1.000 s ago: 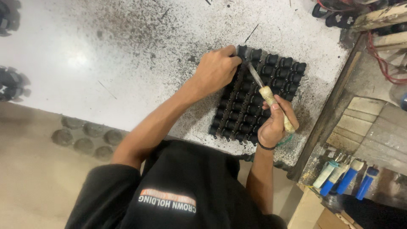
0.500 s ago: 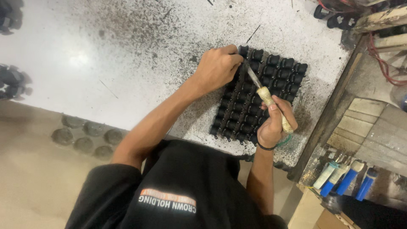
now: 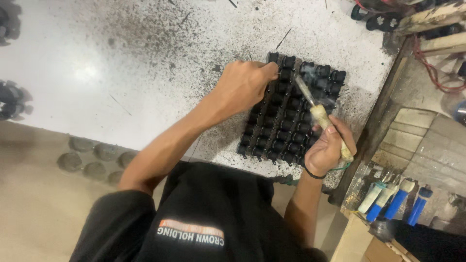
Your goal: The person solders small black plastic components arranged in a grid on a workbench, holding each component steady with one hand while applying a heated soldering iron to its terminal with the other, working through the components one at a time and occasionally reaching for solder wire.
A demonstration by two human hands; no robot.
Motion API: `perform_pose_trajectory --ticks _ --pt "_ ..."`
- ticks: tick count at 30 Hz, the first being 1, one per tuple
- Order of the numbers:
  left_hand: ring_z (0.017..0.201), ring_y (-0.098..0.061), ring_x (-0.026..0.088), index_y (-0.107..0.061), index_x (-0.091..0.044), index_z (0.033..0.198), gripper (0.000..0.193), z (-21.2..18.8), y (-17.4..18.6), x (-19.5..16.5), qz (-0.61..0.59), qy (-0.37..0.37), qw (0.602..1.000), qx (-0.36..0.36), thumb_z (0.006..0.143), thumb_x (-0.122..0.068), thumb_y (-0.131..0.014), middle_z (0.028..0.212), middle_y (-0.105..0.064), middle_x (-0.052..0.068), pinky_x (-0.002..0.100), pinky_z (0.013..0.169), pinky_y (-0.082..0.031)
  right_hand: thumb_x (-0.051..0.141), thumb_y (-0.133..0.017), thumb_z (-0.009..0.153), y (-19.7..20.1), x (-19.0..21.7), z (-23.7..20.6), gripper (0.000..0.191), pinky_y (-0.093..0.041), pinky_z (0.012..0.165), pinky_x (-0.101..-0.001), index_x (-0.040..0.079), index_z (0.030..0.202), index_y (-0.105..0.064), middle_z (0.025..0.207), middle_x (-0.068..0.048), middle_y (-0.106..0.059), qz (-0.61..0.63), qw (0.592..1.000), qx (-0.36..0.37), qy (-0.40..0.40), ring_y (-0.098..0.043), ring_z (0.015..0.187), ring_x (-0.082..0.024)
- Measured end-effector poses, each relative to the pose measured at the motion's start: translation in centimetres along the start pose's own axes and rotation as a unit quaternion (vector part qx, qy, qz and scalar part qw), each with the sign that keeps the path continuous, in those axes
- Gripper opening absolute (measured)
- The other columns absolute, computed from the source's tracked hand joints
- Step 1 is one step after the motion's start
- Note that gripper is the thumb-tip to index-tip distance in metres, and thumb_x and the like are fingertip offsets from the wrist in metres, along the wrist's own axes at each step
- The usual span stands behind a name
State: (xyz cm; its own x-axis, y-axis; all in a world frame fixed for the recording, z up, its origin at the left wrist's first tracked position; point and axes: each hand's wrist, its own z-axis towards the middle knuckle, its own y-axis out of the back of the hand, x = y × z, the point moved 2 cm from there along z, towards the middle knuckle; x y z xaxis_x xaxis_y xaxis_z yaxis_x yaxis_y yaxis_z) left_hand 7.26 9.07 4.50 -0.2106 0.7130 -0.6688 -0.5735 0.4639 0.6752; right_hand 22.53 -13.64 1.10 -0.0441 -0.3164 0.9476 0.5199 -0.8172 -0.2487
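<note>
A black block of many round cells (image 3: 291, 111) lies on a white, soot-speckled table (image 3: 145, 63). My left hand (image 3: 245, 85) rests on the block's upper left edge, fingers curled against the top row of cells. My right hand (image 3: 327, 148) grips the pale wooden handle of a soldering iron (image 3: 318, 114). Its metal tip points up and left onto the cells near the block's top, with a thin haze of smoke around it. A black band circles my right wrist.
Several blue and white cylindrical cells (image 3: 393, 201) stand at the lower right beside a cardboard box (image 3: 369, 242). Red wires (image 3: 432, 68) and wooden strips lie at the upper right. Dark round parts (image 3: 12, 99) sit at the table's left edge.
The iron's tip has shifted slightly along the upper cells and smoke shows now. My left hand has stayed on the block's top left edge.
</note>
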Motion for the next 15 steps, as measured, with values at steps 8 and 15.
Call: perform_pose_trajectory --ticks 8,15 --pt "0.085 -0.068 0.03 -0.069 -0.004 0.106 0.026 -1.5 0.3 -1.9 0.078 -0.02 0.994 -0.072 0.08 0.0 -0.065 0.092 -0.065 0.009 0.039 0.059 -0.055 0.002 -0.062 0.096 0.1 -1.6 -3.0 0.024 -0.059 0.077 -0.0358 -0.014 0.113 -0.069 0.106 -0.022 -0.068 -0.061 0.997 0.046 -0.029 -0.069 0.087 -0.029" --pt "0.081 -0.07 0.028 -0.077 -0.008 0.107 0.027 -3.9 -3.4 1.4 0.056 0.024 0.997 -0.046 0.083 -0.002 -0.065 0.097 -0.063 0.01 0.041 0.061 -0.056 0.001 -0.064 0.097 -1.0 -1.1 -3.2 0.021 -0.059 0.076 -0.035 -0.013 0.113 -0.068 0.108 -0.021 -0.067 -0.072 0.995 0.064 -0.016 -0.069 0.09 -0.028"
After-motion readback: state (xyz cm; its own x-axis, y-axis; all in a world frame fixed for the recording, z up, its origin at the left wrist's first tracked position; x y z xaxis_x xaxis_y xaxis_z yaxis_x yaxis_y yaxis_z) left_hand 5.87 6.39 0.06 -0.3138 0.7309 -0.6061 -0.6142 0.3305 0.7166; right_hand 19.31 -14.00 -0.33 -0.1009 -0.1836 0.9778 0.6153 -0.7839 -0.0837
